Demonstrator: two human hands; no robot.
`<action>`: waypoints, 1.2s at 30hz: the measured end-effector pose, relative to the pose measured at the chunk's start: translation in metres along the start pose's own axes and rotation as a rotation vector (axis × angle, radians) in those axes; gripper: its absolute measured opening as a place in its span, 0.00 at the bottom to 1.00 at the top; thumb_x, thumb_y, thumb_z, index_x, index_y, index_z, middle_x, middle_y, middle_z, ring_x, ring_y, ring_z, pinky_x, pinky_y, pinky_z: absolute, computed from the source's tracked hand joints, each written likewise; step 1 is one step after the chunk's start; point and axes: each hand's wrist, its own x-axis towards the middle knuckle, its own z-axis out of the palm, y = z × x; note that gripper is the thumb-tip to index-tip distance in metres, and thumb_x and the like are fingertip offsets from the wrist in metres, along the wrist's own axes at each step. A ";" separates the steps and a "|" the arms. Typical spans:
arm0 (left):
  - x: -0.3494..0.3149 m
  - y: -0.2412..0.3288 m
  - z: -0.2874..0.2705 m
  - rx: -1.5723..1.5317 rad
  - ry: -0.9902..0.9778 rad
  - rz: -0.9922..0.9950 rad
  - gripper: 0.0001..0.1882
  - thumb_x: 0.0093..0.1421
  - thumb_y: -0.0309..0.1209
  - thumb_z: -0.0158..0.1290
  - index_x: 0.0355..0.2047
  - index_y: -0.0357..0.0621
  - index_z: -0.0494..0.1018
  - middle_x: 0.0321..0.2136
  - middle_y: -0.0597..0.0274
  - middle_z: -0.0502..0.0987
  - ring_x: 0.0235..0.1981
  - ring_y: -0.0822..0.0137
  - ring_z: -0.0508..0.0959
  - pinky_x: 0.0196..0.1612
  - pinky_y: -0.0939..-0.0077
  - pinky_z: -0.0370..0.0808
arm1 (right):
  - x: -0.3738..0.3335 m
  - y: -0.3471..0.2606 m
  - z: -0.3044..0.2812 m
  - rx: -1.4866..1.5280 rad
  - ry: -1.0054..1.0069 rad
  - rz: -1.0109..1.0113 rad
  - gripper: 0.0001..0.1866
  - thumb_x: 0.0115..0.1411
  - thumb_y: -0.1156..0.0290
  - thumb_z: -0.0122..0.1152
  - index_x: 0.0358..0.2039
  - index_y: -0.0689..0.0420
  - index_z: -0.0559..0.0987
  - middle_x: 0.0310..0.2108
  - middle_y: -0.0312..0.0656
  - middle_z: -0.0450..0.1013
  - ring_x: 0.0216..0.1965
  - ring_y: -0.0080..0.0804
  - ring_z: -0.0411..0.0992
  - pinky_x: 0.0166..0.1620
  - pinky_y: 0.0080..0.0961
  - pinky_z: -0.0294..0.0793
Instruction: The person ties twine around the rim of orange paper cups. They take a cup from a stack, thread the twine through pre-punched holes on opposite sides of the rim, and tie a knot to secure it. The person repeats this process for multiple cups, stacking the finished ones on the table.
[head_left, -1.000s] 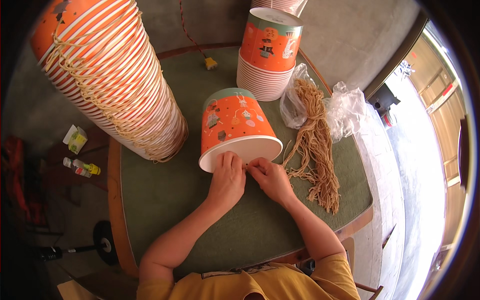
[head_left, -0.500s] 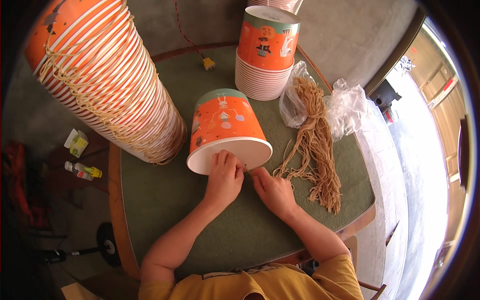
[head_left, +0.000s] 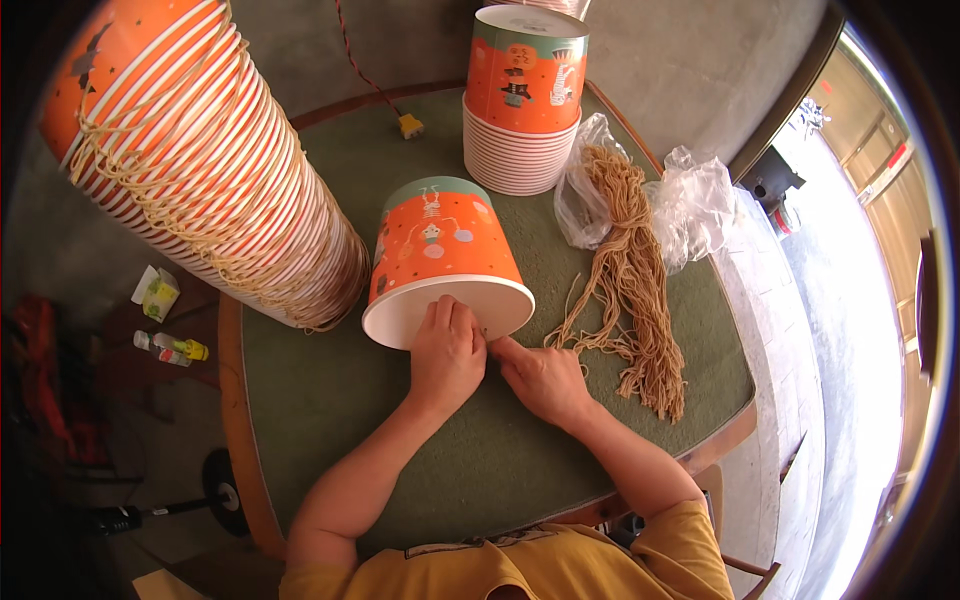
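orange bucket [head_left: 445,245]: tipped over on the green worktop [head_left: 420,490], in front of the person and between the two stacks; its wide mouth faces the person, its narrower green-banded base points away.
long axis: runs nearly straight out from the person's chest; the printed skeleton has its head toward the mouth.
inside: the wall is white, and the left hand's fingers reach into the mouth.
left hand [head_left: 445,352]: grasping the bucket at its lower rim, fingers bent inside; the thumb's hold is hidden from me.
right hand [head_left: 545,383]: curled, thumb and forefinger drawn together just beside the left hand; i cannot tell what, if anything, is pinched there.
tall stack [head_left: 240,210]: many nested buckets to the left, white rims close together, tan cords [head_left: 190,215] looped down the side.
short stack [head_left: 520,150]: nested buckets behind, mouths down, the top one's base upward.
twine bundle [head_left: 640,320]: gathered near its far end, long axis front to back, loose strands toward the person.
clear plastic [head_left: 700,205]: crumpled beside the bundle's far end.
carton [head_left: 157,294]: white and green, off to the left; a yellow-capped bottle [head_left: 168,347] lies near it, its contents hard to make out.
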 end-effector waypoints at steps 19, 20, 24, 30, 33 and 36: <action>-0.001 -0.003 0.001 0.022 -0.005 -0.017 0.10 0.49 0.18 0.55 0.28 0.39 0.64 0.30 0.53 0.67 0.33 0.50 0.73 0.33 0.55 0.72 | 0.002 0.009 0.003 0.067 0.037 -0.078 0.08 0.60 0.66 0.56 0.40 0.50 0.73 0.18 0.42 0.75 0.20 0.45 0.76 0.24 0.43 0.74; -0.001 -0.004 0.001 -0.015 0.002 -0.024 0.11 0.49 0.17 0.55 0.28 0.39 0.64 0.30 0.54 0.67 0.33 0.50 0.73 0.33 0.55 0.72 | 0.002 0.010 0.004 0.086 0.048 -0.066 0.07 0.59 0.66 0.56 0.39 0.50 0.73 0.18 0.43 0.75 0.20 0.46 0.76 0.25 0.43 0.74; 0.000 -0.005 -0.003 -0.092 -0.013 -0.013 0.12 0.48 0.17 0.55 0.29 0.40 0.64 0.30 0.54 0.67 0.34 0.50 0.71 0.34 0.55 0.71 | 0.002 0.008 0.002 0.129 0.075 -0.038 0.06 0.58 0.66 0.57 0.36 0.50 0.74 0.18 0.43 0.75 0.21 0.46 0.76 0.26 0.43 0.76; -0.011 0.000 -0.014 -0.145 -0.111 0.058 0.14 0.47 0.18 0.57 0.31 0.40 0.63 0.31 0.55 0.67 0.35 0.50 0.70 0.38 0.55 0.69 | 0.002 0.009 0.000 0.245 0.098 -0.020 0.06 0.59 0.66 0.58 0.36 0.51 0.76 0.19 0.44 0.75 0.21 0.44 0.76 0.27 0.39 0.75; -0.019 0.005 -0.019 -0.074 -0.097 0.085 0.16 0.48 0.21 0.59 0.34 0.42 0.65 0.35 0.56 0.69 0.40 0.52 0.71 0.44 0.55 0.68 | 0.000 0.009 -0.005 0.347 0.056 -0.012 0.06 0.59 0.67 0.59 0.36 0.53 0.78 0.19 0.42 0.75 0.21 0.36 0.76 0.27 0.32 0.74; -0.020 0.013 -0.024 -0.001 -0.029 0.096 0.18 0.49 0.23 0.61 0.39 0.44 0.67 0.39 0.58 0.71 0.45 0.54 0.73 0.53 0.54 0.67 | 0.001 0.012 -0.009 0.555 -0.015 0.010 0.06 0.61 0.68 0.60 0.36 0.55 0.78 0.21 0.36 0.74 0.21 0.23 0.72 0.28 0.24 0.71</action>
